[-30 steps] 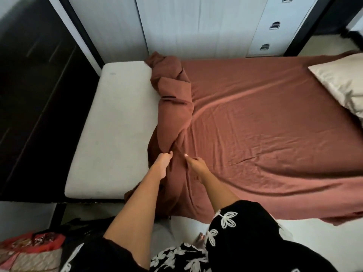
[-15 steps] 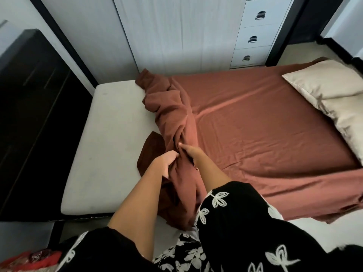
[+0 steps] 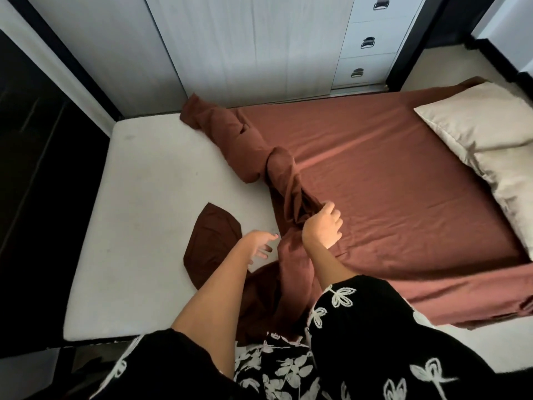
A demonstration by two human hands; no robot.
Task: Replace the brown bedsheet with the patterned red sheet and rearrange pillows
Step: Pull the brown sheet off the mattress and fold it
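Observation:
The brown bedsheet [image 3: 389, 180] covers the right part of the bed, its left edge bunched into a twisted ridge running from the far wall toward me. My right hand [image 3: 323, 226] grips the near end of that ridge. My left hand [image 3: 259, 241] hovers just left of it with fingers spread, holding nothing. The bare white mattress [image 3: 144, 197] shows on the left. A loose brown flap [image 3: 213, 243] lies on the mattress near my left hand. Two beige pillows [image 3: 490, 151] rest at the right end. The patterned red sheet is not in view.
A white wardrobe [image 3: 245, 44] with drawers [image 3: 369, 41] stands behind the bed. A dark panel [image 3: 37, 168] borders the mattress on the left. Pale floor shows at the lower right. My black floral sleeves fill the bottom of the view.
My left hand has let go of the bunched sheet and opened. My right hand has carried the bunch rightward across the bed, baring more mattress. The view has shifted right.

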